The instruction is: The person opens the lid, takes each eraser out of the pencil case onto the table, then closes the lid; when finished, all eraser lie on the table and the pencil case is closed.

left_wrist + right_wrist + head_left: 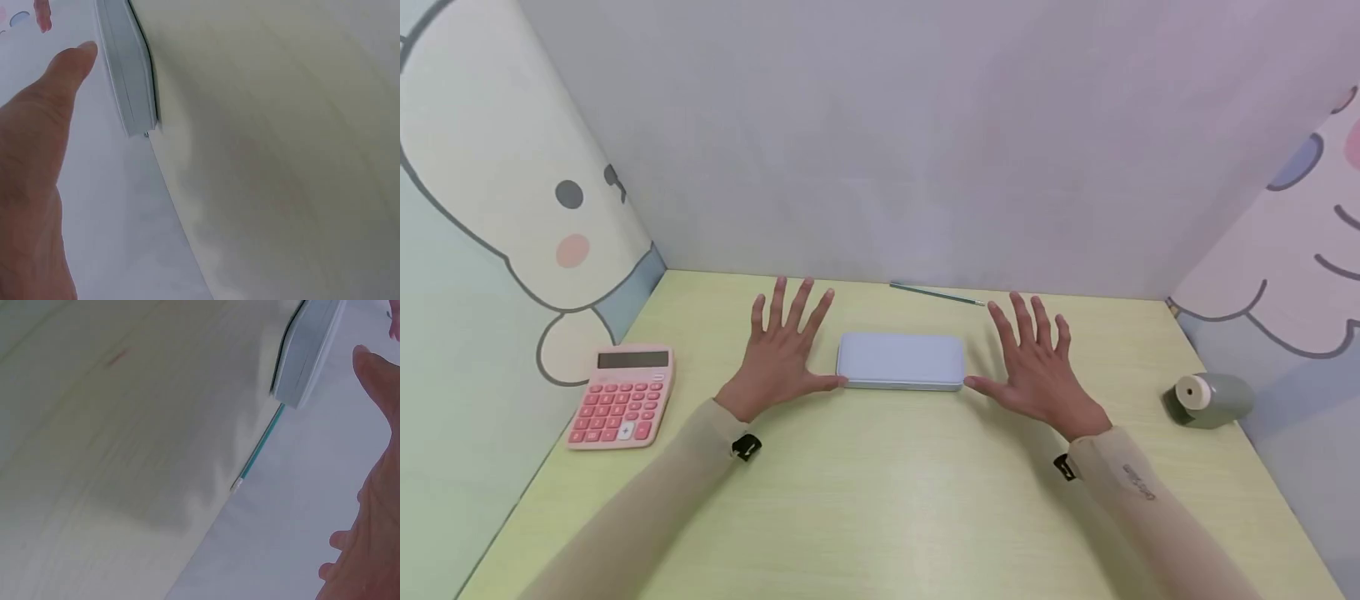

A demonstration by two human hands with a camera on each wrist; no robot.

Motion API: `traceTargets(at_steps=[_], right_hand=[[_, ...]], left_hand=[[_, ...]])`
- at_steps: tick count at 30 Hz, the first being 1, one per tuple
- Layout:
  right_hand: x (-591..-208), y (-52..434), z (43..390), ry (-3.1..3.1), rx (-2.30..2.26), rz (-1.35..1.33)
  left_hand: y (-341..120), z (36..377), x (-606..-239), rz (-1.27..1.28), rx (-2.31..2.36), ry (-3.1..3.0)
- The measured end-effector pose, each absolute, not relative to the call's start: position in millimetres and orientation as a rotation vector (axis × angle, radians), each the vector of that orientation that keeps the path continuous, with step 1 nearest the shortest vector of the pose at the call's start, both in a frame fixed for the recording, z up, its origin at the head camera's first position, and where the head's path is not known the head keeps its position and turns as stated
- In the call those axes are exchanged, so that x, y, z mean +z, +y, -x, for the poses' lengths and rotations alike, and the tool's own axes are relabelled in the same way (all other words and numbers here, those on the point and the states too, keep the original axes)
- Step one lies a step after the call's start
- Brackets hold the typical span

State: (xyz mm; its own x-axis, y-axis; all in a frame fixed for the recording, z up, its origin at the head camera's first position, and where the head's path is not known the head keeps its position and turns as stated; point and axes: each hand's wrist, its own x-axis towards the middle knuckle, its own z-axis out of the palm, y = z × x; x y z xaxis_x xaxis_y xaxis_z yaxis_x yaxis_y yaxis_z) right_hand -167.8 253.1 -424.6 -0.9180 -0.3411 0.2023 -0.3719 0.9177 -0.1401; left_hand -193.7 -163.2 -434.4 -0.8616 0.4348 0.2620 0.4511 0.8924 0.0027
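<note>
A closed pale blue-grey case (901, 361) lies flat in the middle of the yellow-green desk (880, 500). My left hand (784, 350) hovers just left of it with fingers spread and straight, its thumb tip near the case's left end. My right hand (1037, 367) is spread the same way just right of the case, thumb pointing at its right end. Neither hand holds anything. In the left wrist view the thumb (62, 81) sits close beside the case (128, 75). The right wrist view shows the case (306, 353) and the thumb (375, 375) apart.
A pink calculator (621, 396) lies at the desk's left edge. A grey-green pencil sharpener (1208, 400) sits at the right. A thin teal pencil (936, 293) lies against the back wall, also seen as the pencil (259, 450). Cartoon-printed panels wall in three sides.
</note>
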Motion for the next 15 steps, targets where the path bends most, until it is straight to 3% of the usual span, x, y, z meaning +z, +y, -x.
traceTargets(at_steps=[15], right_hand=[[-441,223,179,-3.099,0.689,-0.600]], left_hand=[[-123,198,-447,0.704,-0.360,-2.985]])
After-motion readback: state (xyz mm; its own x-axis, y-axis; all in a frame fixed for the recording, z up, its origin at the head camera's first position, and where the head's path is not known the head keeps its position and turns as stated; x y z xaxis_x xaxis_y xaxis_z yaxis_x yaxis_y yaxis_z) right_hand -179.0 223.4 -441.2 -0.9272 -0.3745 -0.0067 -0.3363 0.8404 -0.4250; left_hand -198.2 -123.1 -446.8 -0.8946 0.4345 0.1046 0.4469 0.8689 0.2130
